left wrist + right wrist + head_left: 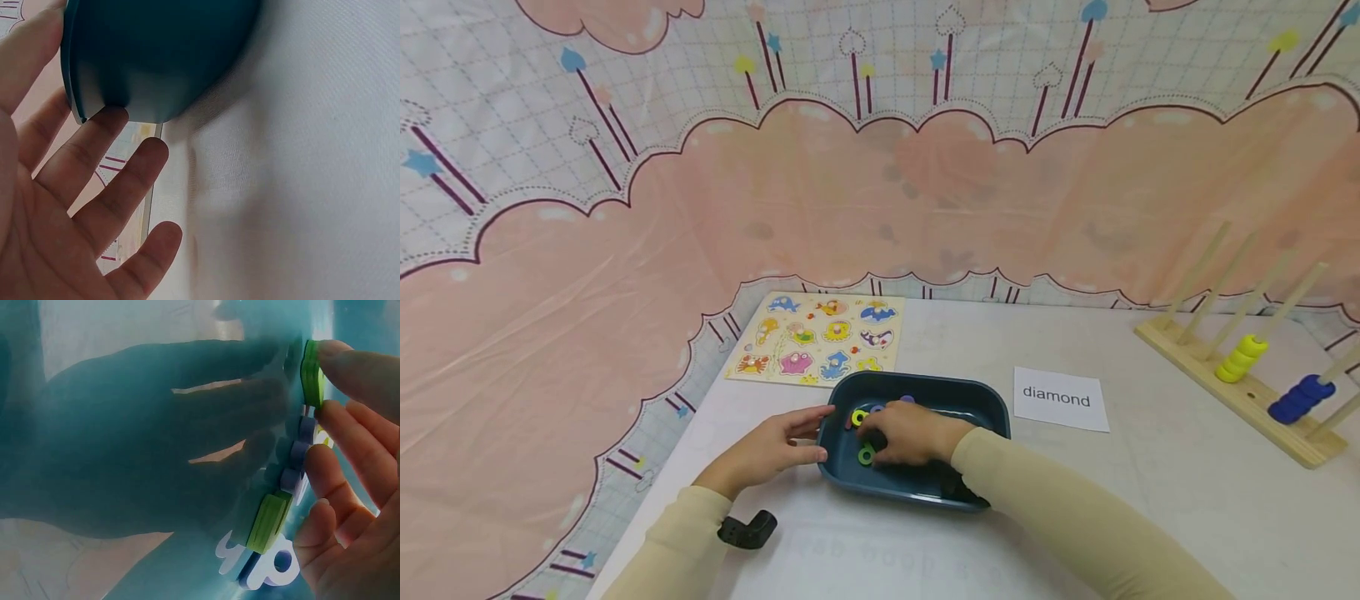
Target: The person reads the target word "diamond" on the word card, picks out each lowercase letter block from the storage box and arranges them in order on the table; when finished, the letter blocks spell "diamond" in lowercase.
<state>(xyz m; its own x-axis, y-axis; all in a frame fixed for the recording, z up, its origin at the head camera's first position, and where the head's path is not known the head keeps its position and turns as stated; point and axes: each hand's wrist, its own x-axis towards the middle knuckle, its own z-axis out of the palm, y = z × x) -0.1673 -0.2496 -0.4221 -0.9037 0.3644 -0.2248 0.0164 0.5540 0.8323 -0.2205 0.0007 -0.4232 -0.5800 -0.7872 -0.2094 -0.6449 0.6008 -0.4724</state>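
My left hand (778, 442) stands at the left end of a dark blue tray (925, 493), fingertips right at its rim and outer wall. In the left wrist view its fingers (125, 187) are spread and fairly straight. Reaching inside the tray, my right hand (913, 432) has its thumb and index fingertips at the two ends of a green foam letter (312, 375). The other fingers bend over more foam letters: purple ones (299, 453), a second green one (270, 522) and a white one (278, 565). A yellow letter (859, 417) lies by the tray's left wall.
Behind the tray lies a wooden sea-animal puzzle board (820, 337). A card reading "diamond" (1060, 399) is right of the tray. Farther right stands a wooden peg rack (1247, 400) with yellow and blue beads. A patterned cloth (880, 192) hangs behind the table.
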